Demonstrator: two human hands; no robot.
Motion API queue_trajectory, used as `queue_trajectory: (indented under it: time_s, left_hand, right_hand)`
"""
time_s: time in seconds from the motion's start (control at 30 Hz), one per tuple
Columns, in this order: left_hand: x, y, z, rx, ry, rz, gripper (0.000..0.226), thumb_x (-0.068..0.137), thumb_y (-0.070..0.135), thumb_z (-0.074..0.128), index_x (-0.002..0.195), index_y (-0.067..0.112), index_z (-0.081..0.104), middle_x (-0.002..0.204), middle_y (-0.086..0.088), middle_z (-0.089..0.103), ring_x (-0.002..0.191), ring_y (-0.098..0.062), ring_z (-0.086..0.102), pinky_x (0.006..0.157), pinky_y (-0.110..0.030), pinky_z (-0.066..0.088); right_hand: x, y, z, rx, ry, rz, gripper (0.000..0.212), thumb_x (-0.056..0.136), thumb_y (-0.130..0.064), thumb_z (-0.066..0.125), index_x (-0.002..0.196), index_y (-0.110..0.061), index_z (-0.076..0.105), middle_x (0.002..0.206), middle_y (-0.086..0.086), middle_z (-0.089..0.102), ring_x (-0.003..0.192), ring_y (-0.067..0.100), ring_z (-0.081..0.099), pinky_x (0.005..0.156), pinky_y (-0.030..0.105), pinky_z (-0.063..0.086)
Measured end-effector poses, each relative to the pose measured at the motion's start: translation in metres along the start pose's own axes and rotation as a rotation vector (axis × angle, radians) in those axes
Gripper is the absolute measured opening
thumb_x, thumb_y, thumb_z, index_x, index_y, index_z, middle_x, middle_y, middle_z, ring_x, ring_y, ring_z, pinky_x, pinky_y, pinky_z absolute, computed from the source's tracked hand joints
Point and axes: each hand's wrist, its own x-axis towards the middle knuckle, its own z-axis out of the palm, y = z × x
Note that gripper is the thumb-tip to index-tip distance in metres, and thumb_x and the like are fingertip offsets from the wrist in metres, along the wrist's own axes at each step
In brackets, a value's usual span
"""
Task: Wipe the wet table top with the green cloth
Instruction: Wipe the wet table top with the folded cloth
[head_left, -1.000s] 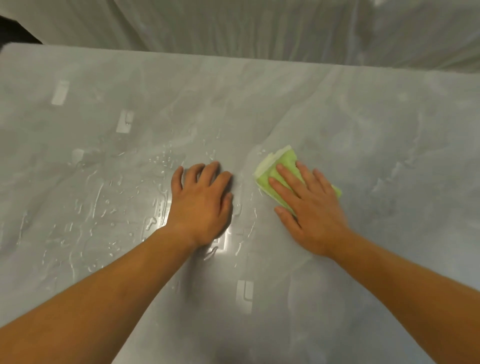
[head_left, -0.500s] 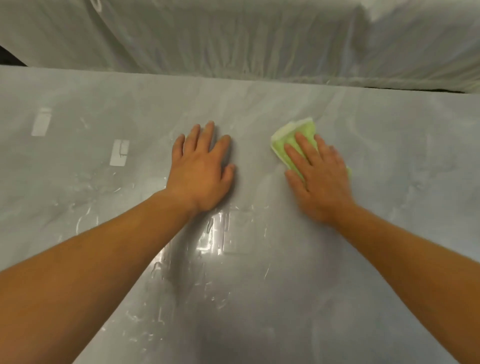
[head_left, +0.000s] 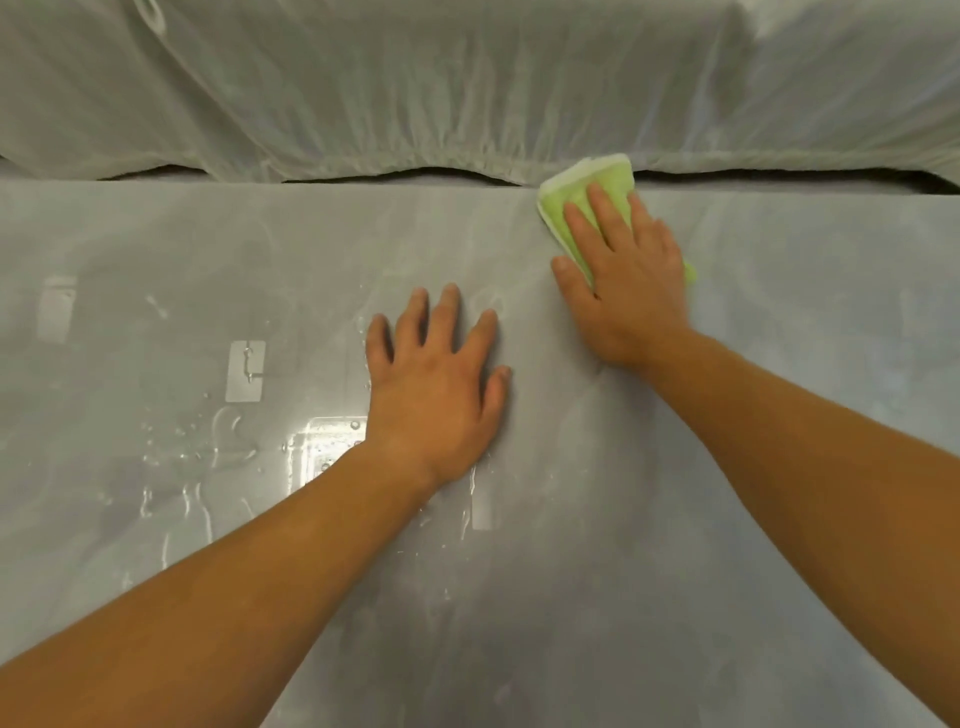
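A folded green cloth (head_left: 582, 189) lies at the far edge of the grey marbled table top (head_left: 779, 467), its front corner reaching just past that edge. My right hand (head_left: 631, 280) presses flat on the cloth with straight fingers and covers most of it. My left hand (head_left: 441, 384) rests flat on the table to the left and nearer to me, fingers spread, holding nothing. Water drops and streaks (head_left: 208, 447) glisten on the table left of my left wrist.
A sheet of pale translucent plastic (head_left: 415, 88) hangs in folds right behind the table's far edge. Bright reflections of ceiling lights (head_left: 245, 370) show on the wet left half. The right half of the table looks dull and smeared.
My right hand has pushed the cloth away from me to the table's far edge. My left hand stays flat on the table. The view has moved forward over the table.
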Motion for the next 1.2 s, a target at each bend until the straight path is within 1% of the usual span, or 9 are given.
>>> queue_trajectory:
  time_s: [0.27, 0.33, 0.43, 0.5, 0.63, 0.7, 0.87, 1.1, 1.2]
  left_hand:
    - [-0.003, -0.004, -0.002, -0.005, -0.054, 0.020, 0.063, 0.096, 0.056, 0.022, 0.153, 0.030, 0.022, 0.165, -0.009, 0.009, 0.150, -0.034, 0.003, 0.115, -0.061, 0.008]
    - [-0.003, -0.007, -0.002, 0.001, -0.058, 0.040, 0.063, 0.096, 0.056, 0.023, 0.153, 0.029, 0.023, 0.165, -0.009, 0.008, 0.150, -0.034, 0.003, 0.115, -0.061, 0.008]
    - [-0.002, -0.008, -0.004, -0.002, -0.067, 0.034, 0.061, 0.096, 0.055, 0.024, 0.151, 0.030, 0.025, 0.165, -0.009, 0.009, 0.150, -0.034, 0.003, 0.115, -0.061, 0.009]
    - [-0.007, -0.005, -0.005, -0.037, -0.059, 0.036, 0.058, 0.095, 0.054, 0.026, 0.147, 0.028, 0.031, 0.164, -0.011, 0.010, 0.150, -0.034, 0.004, 0.116, -0.059, 0.006]
    - [-0.053, 0.003, -0.006, -0.125, -0.022, 0.093, 0.049, 0.095, 0.049, 0.034, 0.133, 0.022, 0.049, 0.160, -0.015, 0.024, 0.148, -0.033, 0.018, 0.117, -0.056, 0.009]
    - [-0.089, 0.008, -0.002, -0.130, -0.028, 0.109, 0.046, 0.096, 0.048, 0.035, 0.131, 0.023, 0.051, 0.158, -0.013, 0.029, 0.147, -0.031, 0.022, 0.118, -0.054, 0.011]
    - [-0.145, 0.018, 0.013, -0.082, -0.096, 0.053, 0.048, 0.098, 0.049, 0.029, 0.137, 0.027, 0.045, 0.158, -0.010, 0.026, 0.149, -0.029, 0.016, 0.119, -0.052, 0.010]
    - [-0.196, 0.048, 0.022, -0.129, -0.060, -0.006, 0.050, 0.096, 0.049, 0.028, 0.138, 0.027, 0.045, 0.160, -0.012, 0.022, 0.149, -0.030, 0.012, 0.121, -0.050, 0.007]
    - [-0.227, 0.060, 0.030, -0.142, -0.051, -0.024, 0.046, 0.096, 0.047, 0.031, 0.134, 0.026, 0.048, 0.159, -0.013, 0.025, 0.149, -0.031, 0.014, 0.120, -0.049, 0.008]
  right_hand:
    - [-0.080, 0.028, -0.001, 0.031, -0.109, -0.330, 0.059, 0.101, -0.055, 0.018, 0.156, -0.034, 0.028, 0.167, -0.006, 0.016, 0.154, 0.025, 0.010, 0.122, 0.052, 0.015]
    - [-0.062, 0.031, -0.001, 0.051, -0.073, -0.212, 0.061, 0.099, -0.056, 0.018, 0.155, -0.033, 0.029, 0.166, -0.004, 0.019, 0.154, 0.028, 0.014, 0.120, 0.056, 0.017]
    - [-0.048, 0.007, 0.002, 0.093, -0.045, 0.061, 0.066, 0.095, -0.057, 0.014, 0.156, -0.035, 0.025, 0.167, -0.006, 0.013, 0.154, 0.027, 0.007, 0.123, 0.053, 0.007]
    - [-0.076, -0.005, 0.008, 0.070, -0.027, 0.011, 0.066, 0.096, -0.058, 0.016, 0.156, -0.034, 0.025, 0.167, -0.006, 0.013, 0.154, 0.028, 0.007, 0.123, 0.052, 0.007]
    - [-0.168, 0.012, 0.010, 0.028, -0.121, -0.316, 0.058, 0.102, -0.053, 0.024, 0.155, -0.031, 0.032, 0.166, -0.005, 0.021, 0.154, 0.029, 0.014, 0.120, 0.055, 0.018]
    - [-0.174, 0.030, 0.008, 0.011, -0.149, -0.384, 0.057, 0.102, -0.053, 0.025, 0.153, -0.031, 0.035, 0.164, -0.003, 0.025, 0.153, 0.030, 0.019, 0.120, 0.056, 0.019]
    - [-0.147, 0.010, 0.014, 0.038, -0.062, -0.083, 0.062, 0.098, -0.056, 0.019, 0.154, -0.031, 0.031, 0.165, -0.004, 0.022, 0.153, 0.029, 0.015, 0.123, 0.051, 0.008]
    - [-0.278, 0.025, 0.019, 0.023, -0.161, -0.356, 0.060, 0.102, -0.054, 0.015, 0.155, -0.030, 0.031, 0.166, -0.005, 0.020, 0.154, 0.028, 0.012, 0.123, 0.051, 0.011]
    - [-0.267, 0.040, 0.020, 0.023, -0.124, -0.258, 0.060, 0.101, -0.055, 0.014, 0.154, -0.033, 0.030, 0.165, -0.004, 0.022, 0.153, 0.030, 0.016, 0.122, 0.051, 0.009]
